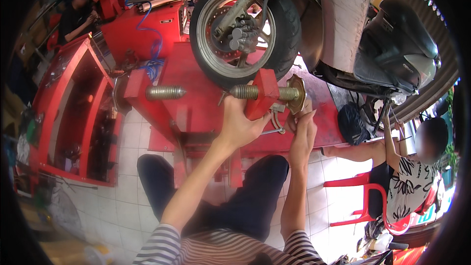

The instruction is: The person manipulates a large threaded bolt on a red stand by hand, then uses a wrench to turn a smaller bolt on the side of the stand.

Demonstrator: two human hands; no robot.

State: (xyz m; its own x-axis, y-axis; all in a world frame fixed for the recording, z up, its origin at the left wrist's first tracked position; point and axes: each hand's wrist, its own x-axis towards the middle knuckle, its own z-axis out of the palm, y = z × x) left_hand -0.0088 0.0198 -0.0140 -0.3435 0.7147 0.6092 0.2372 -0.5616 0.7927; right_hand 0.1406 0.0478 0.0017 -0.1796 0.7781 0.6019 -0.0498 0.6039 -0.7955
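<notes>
My left hand (241,123) wraps round the lower part of a red clamp post (265,88), its fingertips partly hidden behind the metal. A thick threaded screw (244,92) runs through that post. On the screw's right end sits a worn brass-coloured handwheel (296,94). Just below the wheel, my right hand (301,130) has its fingers pinched together; what they hold, if anything, is hidden. Between my hands show a curved metal part (277,119) and the end of a wrench (273,131). Opposite stands a second red post (138,91) with its own screw (166,92).
A scooter's front wheel (245,34) stands beyond the clamp on a red platform (196,68). Left are a red open-fronted cabinet (81,118) and a blue air hose (156,44). One person (412,172) sits at right by a red chair (346,183); another (73,19) is far left.
</notes>
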